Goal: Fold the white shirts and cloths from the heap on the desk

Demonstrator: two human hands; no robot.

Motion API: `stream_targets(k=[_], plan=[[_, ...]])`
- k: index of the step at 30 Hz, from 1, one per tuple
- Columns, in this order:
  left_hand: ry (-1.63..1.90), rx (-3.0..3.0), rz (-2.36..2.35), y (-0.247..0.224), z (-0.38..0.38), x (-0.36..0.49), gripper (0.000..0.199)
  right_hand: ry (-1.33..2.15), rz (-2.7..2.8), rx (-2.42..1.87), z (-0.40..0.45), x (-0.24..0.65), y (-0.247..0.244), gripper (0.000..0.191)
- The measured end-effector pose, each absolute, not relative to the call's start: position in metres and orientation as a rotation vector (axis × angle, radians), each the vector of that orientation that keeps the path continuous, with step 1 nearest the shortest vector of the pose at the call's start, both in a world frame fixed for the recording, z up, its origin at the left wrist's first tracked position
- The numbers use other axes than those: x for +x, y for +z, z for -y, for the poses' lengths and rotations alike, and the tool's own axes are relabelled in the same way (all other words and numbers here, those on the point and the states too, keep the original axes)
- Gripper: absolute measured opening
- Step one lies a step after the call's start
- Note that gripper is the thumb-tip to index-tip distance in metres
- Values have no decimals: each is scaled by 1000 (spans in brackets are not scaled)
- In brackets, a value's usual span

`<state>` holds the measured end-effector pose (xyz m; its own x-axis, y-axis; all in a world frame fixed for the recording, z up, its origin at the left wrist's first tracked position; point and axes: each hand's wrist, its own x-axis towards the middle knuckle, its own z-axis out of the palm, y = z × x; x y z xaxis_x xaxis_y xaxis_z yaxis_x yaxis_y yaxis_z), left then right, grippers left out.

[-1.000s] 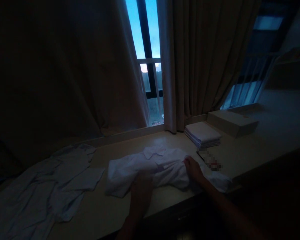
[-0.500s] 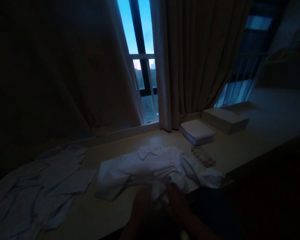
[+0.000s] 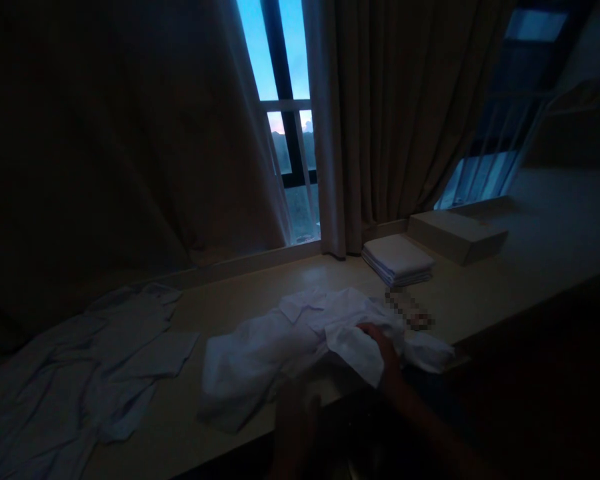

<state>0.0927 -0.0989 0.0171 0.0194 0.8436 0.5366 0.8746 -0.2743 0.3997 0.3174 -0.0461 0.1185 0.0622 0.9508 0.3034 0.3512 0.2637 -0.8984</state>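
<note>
A white collared shirt (image 3: 260, 347) lies crumpled on the pale ledge, its collar toward the window. My right hand (image 3: 383, 343) grips a fold of the shirt near its right part and holds a flap of cloth up off the ledge. My left hand (image 3: 297, 413) is near the ledge's front edge, just below the shirt; it is dark and blurred, with the thumb apart from the fingers and no cloth seen in it.
More white garments (image 3: 80, 373) lie spread at the left. A folded white stack (image 3: 399, 259) and a pale box (image 3: 457, 237) stand at the back right. Beside the stack is a pixelated item (image 3: 409, 309). Curtains (image 3: 390, 113) hang behind the ledge.
My hands have moved apart. The right one has gone up and right with a flap of the shirt; the left one has come away from the cloth. The view has shifted slightly.
</note>
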Motion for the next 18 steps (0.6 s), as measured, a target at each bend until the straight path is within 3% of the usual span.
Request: stream_targets(k=[4, 9, 11, 14, 18], plan=[[-1066, -2013, 1882, 48, 73, 61, 60, 706, 1492, -1115, 18, 314, 154, 15], [-768, -2123, 1833, 94, 13, 10, 31, 620, 1614, -1184, -38, 309, 166, 16], [-737, -2248, 1789, 112, -15, -7, 28, 617, 1629, -1242, -55, 310, 172, 20], [-879, -2218, 1798, 154, -38, -14, 32, 551, 1594, -1204, -60, 318, 194, 24], [-1210, -2064, 2002, 231, -15, 3, 38, 400, 1493, -1061, -21, 335, 237, 26]])
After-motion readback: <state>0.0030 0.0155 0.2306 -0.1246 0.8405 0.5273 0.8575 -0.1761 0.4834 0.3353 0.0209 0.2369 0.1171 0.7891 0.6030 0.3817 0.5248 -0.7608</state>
